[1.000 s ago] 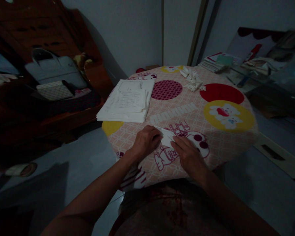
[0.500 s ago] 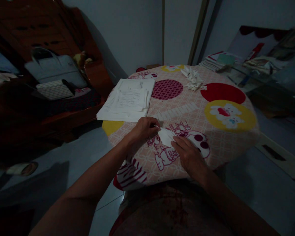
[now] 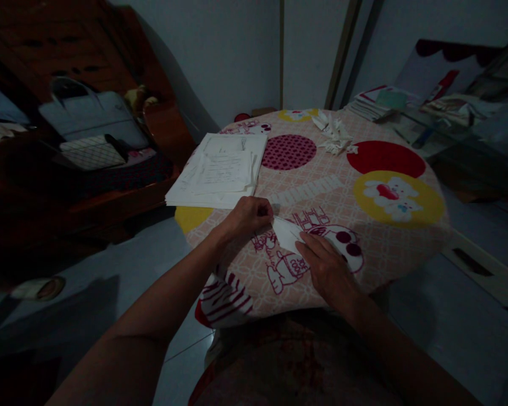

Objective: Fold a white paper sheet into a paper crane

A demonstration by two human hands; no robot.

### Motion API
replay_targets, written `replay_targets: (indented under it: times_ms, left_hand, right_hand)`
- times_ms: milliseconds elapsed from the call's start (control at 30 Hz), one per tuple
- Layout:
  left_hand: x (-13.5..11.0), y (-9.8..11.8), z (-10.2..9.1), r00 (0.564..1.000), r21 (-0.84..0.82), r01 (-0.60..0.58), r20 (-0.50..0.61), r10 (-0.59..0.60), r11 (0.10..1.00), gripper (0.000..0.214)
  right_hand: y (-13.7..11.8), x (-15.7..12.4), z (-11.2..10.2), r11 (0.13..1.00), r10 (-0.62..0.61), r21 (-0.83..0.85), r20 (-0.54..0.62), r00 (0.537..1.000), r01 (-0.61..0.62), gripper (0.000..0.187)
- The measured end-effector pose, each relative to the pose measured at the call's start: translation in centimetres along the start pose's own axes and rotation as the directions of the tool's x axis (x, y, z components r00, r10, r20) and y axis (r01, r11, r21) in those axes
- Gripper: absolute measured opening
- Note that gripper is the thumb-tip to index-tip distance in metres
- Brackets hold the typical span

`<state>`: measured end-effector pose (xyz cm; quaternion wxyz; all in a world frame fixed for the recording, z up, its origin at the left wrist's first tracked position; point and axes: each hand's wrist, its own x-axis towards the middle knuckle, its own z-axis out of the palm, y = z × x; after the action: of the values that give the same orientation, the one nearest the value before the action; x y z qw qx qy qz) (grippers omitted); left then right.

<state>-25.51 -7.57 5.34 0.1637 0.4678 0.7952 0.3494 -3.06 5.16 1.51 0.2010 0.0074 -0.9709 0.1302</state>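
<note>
- Grip of the left hand (image 3: 248,217): closed, fingertips pinching one end of the small white paper (image 3: 287,232), which lies near the front edge of the desk (image 3: 322,186).
- Right hand (image 3: 328,268) lies flat and open on the paper's other end (pressing, not clasping).
- Risk, as I judge it: a hard pull could tear or skew the paper under that palm.

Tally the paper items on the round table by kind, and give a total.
Stack of sheets: 1
Folded paper, pinched by the left hand and pressed by the right hand: 1
Heap of small folded pieces: 1
Total: 3
</note>
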Motion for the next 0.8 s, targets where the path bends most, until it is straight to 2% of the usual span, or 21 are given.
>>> replay_targets:
  times_ms: [67, 200, 300, 400, 500, 600, 667, 800]
  left_hand:
    - [0.0, 0.1, 0.1, 1.0, 0.016, -0.023, 0.006, 0.023, 1.0, 0.008]
    - [-0.2, -0.1, -0.2, 0.992, -0.009, -0.076, 0.101, 0.076, 0.997, 0.013]
    - [-0.3, -0.2, -0.5, 0.992, -0.084, -0.039, 0.118, 0.049, 0.996, 0.012]
    - [-0.3, -0.2, -0.8, 0.987, -0.225, 0.052, 0.159, -0.016, 0.973, 0.009]
    - [-0.4, 0.0, -0.8, 0.967, -0.449, 0.184, 0.243, -0.079, 0.874, 0.015]
    - [-0.6, 0.2, -0.4, 0.96, -0.622, 0.269, 0.239, -0.149, 0.735, 0.017]
    - [-0.7, 0.3, 0.1, 0.95, -0.658, 0.312, 0.214, -0.227, 0.686, 0.017]
    - [-1.1, 0.7, 1.4, 0.918, -0.662, 0.383, 0.195, -0.345, 0.644, 0.023]
  right_hand:
    - [-0.1, 0.1, -0.1, 1.0, 0.005, 0.001, 0.009, 1.0, -0.005, 0.045]
    - [0.0, 0.3, -0.4, 1.0, 0.028, -0.008, 0.018, 0.999, -0.028, 0.046]
    - [0.1, 0.4, -0.4, 0.999, 0.036, 0.01, 0.027, 0.999, -0.036, 0.046]
    - [0.3, 0.4, -0.4, 0.998, 0.048, 0.037, 0.036, 0.998, -0.049, 0.05]
    - [0.5, 0.4, -0.3, 0.994, 0.065, 0.083, 0.035, 0.997, -0.067, 0.054]
    - [0.6, 0.4, -0.3, 0.99, 0.075, 0.115, 0.024, 0.997, -0.077, 0.057]
    - [0.5, 0.4, -0.3, 0.991, 0.078, 0.106, 0.02, 0.997, -0.08, 0.057]
    - [0.4, 0.4, -0.2, 0.995, 0.071, 0.067, 0.011, 0.997, -0.071, 0.057]
